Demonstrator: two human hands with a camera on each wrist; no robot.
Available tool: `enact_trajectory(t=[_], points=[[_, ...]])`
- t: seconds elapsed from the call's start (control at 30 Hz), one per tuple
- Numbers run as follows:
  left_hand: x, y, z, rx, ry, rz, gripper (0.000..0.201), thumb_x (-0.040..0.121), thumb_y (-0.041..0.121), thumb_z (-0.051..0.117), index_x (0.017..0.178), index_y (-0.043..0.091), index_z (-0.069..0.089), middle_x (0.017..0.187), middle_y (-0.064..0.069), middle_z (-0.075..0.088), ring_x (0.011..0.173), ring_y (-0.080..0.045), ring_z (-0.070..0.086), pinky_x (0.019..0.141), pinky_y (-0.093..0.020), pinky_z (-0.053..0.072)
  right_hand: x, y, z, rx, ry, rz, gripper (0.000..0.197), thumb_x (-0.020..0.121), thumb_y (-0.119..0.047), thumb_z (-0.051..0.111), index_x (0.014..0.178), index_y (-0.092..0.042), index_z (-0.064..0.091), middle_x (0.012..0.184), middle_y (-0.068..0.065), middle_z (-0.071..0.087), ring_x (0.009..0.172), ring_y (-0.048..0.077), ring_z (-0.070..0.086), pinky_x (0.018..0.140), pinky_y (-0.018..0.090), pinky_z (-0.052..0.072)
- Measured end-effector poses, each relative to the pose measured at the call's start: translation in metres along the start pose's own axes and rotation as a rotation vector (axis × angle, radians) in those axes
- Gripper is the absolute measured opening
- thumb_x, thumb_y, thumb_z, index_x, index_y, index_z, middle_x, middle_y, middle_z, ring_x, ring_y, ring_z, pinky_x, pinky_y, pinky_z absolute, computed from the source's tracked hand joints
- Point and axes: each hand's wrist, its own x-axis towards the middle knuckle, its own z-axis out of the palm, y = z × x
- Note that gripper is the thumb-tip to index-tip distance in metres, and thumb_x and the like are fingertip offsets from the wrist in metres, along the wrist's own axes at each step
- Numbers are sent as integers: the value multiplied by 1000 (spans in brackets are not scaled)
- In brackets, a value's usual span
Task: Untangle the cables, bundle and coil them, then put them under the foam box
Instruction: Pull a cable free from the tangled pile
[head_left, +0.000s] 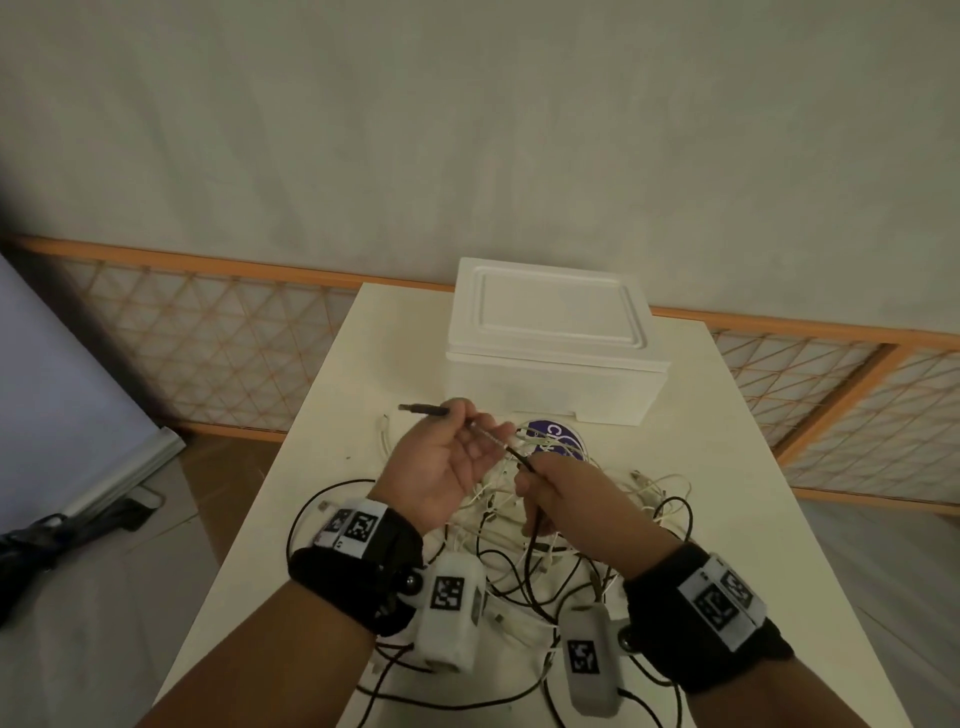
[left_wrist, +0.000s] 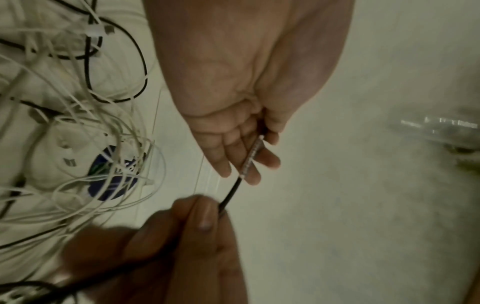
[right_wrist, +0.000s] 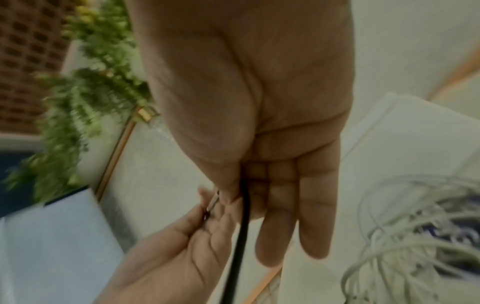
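Thin black cable (head_left: 514, 457) with a plug end (head_left: 421, 410): being held taut above the desk (head_left: 727, 467) between both hands. Left hand (head_left: 447, 467), palm up: its fingers (left_wrist: 249, 156) are curling round the cable's speckled section, plug jutting out left. Right hand (head_left: 561, 499): thumb and forefinger are pinching the black stretch just beside the left hand, other fingers (right_wrist: 311, 216) lying straight. Tangle of white and black cables (head_left: 519, 540): lying loose on the desk beneath both wrists, partly covering a round purple sticker (head_left: 563, 439). White foam box (head_left: 550, 338), lid on: sitting on the desk just behind the tangle.
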Motion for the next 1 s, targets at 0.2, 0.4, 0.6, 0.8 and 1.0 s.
enact_trajectory(t=[0.2, 0.4, 0.6, 0.8, 1.0], points=[[1, 15, -15, -31, 126, 72, 30, 103, 22, 36, 77, 14, 48, 50, 3, 38, 46, -12, 45, 57, -30, 56, -2, -3, 0, 121, -112, 38, 20, 99, -17, 46, 101, -9, 64, 60, -10, 44, 49, 2, 45, 56, 14, 47], [3, 17, -23, 140, 211, 65, 30, 103, 25, 37, 76, 16, 45, 47, 7, 27, 38, -7, 22, 35, -20, 26, -5, -14, 1, -518, -137, -197, 27, 98, -34, 46, 119, -30, 62, 106, -9, 68, 87, 4, 56, 63, 7, 31], [8, 61, -75, 126, 432, 125, 28, 102, 26, 40, 77, 15, 47, 48, 7, 27, 38, -8, 20, 33, -20, 21, -16, 13, -35, -551, -108, 12, 25, 93, -48, 48, 110, -39, 64, 109, -18, 67, 103, 3, 59, 89, 26, 46], [1, 53, -83, 480, 462, 185, 23, 102, 21, 40, 89, 7, 54, 47, 6, 32, 38, -8, 24, 37, -18, 21, -13, 24, -29, -857, -18, 137, 26, 95, -45, 43, 103, -32, 64, 103, -9, 66, 103, 15, 60, 85, 30, 47], [-20, 9, -10, 1248, -111, 44, 29, 100, 38, 41, 94, 22, 64, 75, -1, 67, 48, -8, 49, 52, -21, 40, 9, -21, 1, -1033, 81, -123, 10, 83, -33, 65, 80, -25, 70, 72, -3, 67, 69, 20, 66, 58, 28, 46]])
